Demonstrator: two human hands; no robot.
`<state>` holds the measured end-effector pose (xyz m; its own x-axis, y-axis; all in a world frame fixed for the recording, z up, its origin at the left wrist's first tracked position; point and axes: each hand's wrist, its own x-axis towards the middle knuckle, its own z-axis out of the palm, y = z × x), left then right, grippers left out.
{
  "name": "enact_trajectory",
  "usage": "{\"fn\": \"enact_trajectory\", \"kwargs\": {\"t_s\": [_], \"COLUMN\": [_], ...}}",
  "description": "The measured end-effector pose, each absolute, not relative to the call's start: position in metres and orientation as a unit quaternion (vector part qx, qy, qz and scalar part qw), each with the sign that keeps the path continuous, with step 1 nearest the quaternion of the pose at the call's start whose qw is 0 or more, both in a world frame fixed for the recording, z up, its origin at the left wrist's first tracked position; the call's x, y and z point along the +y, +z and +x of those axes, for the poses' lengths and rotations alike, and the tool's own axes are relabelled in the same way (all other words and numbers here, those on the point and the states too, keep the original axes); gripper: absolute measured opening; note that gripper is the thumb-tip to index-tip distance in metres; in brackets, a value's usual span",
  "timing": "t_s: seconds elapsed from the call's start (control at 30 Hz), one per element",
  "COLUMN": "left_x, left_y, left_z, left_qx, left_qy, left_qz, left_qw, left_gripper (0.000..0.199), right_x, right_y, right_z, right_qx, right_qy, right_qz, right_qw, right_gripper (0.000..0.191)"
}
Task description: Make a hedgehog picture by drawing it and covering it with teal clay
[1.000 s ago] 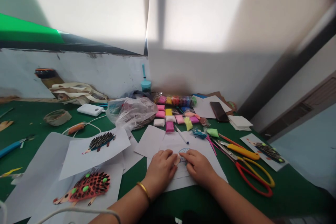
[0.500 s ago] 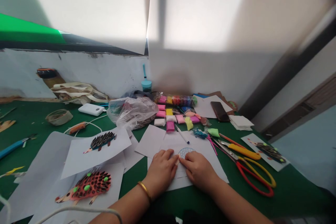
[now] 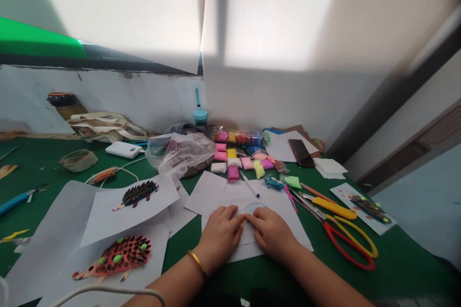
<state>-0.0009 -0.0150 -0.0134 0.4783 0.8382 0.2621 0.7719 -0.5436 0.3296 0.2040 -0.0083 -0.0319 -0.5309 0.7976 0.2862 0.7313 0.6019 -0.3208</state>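
Observation:
My left hand (image 3: 222, 230), with a gold bangle at the wrist, rests on a white sheet of paper (image 3: 288, 230). My right hand (image 3: 273, 232) lies beside it, fingers curled and index finger pointing inward. The fingertips of both hands meet at the left edge of a blue line drawing (image 3: 256, 208), a rounded shape with small marks inside. A small pale bit seems to sit under the fingertips, but they mostly cover it. Just beyond the drawing lies a white pen (image 3: 249, 186) with a dark tip.
Soft clay packets (image 3: 233, 173) are grouped behind the paper, near a clear plastic bag (image 3: 180, 151). Scissors (image 3: 345, 235) and a yellow cutter (image 3: 334, 207) lie right, with a phone (image 3: 301, 152) behind. Hedgehog pictures (image 3: 124, 256) are on the left; a cable (image 3: 108, 289) crosses the front.
Both hands stay at the same spot, with the fingertips shifting only slightly over the drawing's left edge. The camera view has moved a little.

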Motion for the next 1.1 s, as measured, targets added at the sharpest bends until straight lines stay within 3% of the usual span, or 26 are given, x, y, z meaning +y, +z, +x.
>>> {"fn": "enact_trajectory", "kwargs": {"t_s": [0.33, 0.6, 1.1], "left_x": [-0.012, -0.009, -0.011], "left_y": [-0.018, -0.021, -0.021], "left_z": [-0.004, -0.006, -0.005], "left_qx": [0.468, 0.487, 0.501], "left_qy": [0.244, 0.269, 0.269], "left_qz": [0.842, 0.815, 0.806], "left_qw": [0.116, 0.163, 0.167], "left_gripper": [0.036, 0.026, 0.020], "right_x": [-0.003, -0.004, 0.005], "right_y": [-0.028, -0.029, -0.017], "right_z": [0.200, 0.201, 0.194], "right_qx": [-0.860, -0.864, -0.870], "right_qy": [0.101, 0.116, 0.179], "right_qz": [-0.469, -0.450, -0.420], "right_qw": [0.176, 0.195, 0.183], "right_gripper": [0.047, 0.053, 0.036]}}
